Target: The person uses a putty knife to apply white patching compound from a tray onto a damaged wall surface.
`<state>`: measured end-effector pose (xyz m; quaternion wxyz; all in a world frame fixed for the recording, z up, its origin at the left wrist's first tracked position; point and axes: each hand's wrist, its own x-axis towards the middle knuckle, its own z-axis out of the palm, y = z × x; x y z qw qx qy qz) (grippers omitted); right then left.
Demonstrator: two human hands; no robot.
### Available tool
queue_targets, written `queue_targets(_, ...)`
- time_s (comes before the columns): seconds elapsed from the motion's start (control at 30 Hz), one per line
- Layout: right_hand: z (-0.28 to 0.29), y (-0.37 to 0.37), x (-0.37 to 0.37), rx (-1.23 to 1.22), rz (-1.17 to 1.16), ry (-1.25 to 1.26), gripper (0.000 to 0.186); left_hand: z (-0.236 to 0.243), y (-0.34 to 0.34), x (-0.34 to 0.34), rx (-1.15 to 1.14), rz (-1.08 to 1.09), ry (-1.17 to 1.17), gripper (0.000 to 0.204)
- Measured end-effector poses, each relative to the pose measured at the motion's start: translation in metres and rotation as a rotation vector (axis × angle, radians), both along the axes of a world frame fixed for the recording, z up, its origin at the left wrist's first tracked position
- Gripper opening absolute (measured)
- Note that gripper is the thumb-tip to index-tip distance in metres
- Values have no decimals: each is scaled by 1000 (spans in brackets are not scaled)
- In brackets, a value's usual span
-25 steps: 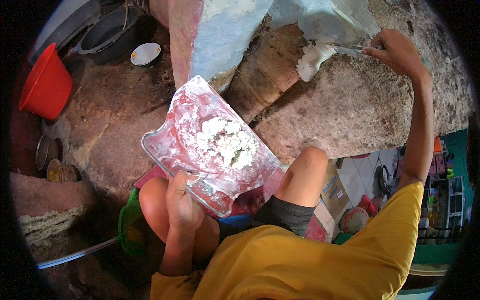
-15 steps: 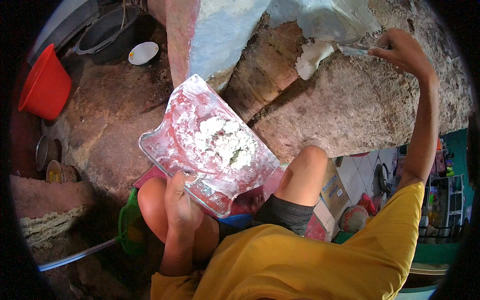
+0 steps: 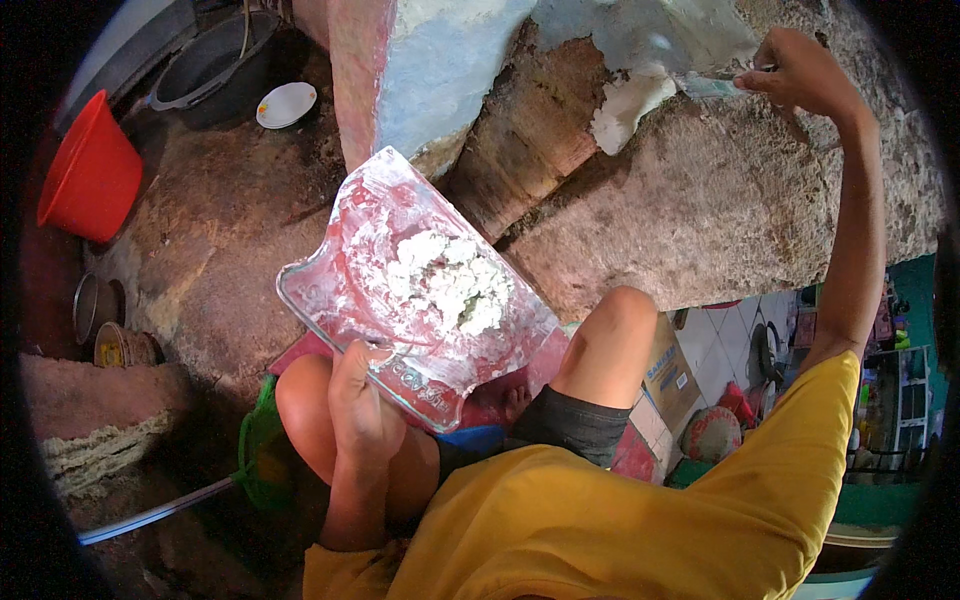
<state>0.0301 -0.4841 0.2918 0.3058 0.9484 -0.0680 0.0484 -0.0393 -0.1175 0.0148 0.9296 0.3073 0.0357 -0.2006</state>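
Note:
My left hand grips the near edge of a red plastic tray, thumb on top, holding it tilted above my knees. A lumpy heap of white putty lies in the middle of the tray, and white smears cover much of its surface. Up at the right, my raised right hand is closed around a putty knife. Its blade is at the edge of a pale, smoothed patch of putty on the rough wall; whether it touches is hard to tell.
To the left stand a red bucket, a dark basin and a white plate. Small bowls and a green net lie nearer. A cardboard box stands on tiles beyond my right knee.
My right hand has moved slightly upward along the wall with the putty knife. The tray and my left hand have hardly moved.

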Motion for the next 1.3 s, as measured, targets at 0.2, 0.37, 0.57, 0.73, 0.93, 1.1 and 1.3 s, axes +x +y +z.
queue_targets(0.2, 10, 22, -9, 276, -114, 149, 36, -6, 3, -1, -31, -14, 43, 39)
queue_targets(0.37, -29, 51, -38, 882, 84, 349, 26, -2, 2, 7, -222, -61, 174, 48)
queue_targets(0.57, -102, 61, -21, 1333, 256, 977, 30, -3, 13, 18, -407, -349, 197, 49)
queue_targets(0.73, -148, 71, -13, 1511, 363, 963, 35, -12, 20, 19, -380, -373, 183, 44)
queue_targets(0.93, -148, 47, -24, 1468, 195, 896, 36, -46, 23, 18, -237, -363, 213, 46)
queue_targets(1.1, -166, 7, -45, 1319, 230, 824, 30, 25, 5, 12, -25, -110, 257, 20)
queue_targets(1.3, -140, 34, -88, 1428, 224, 416, 37, 4, 10, 13, -195, -204, 80, 32)
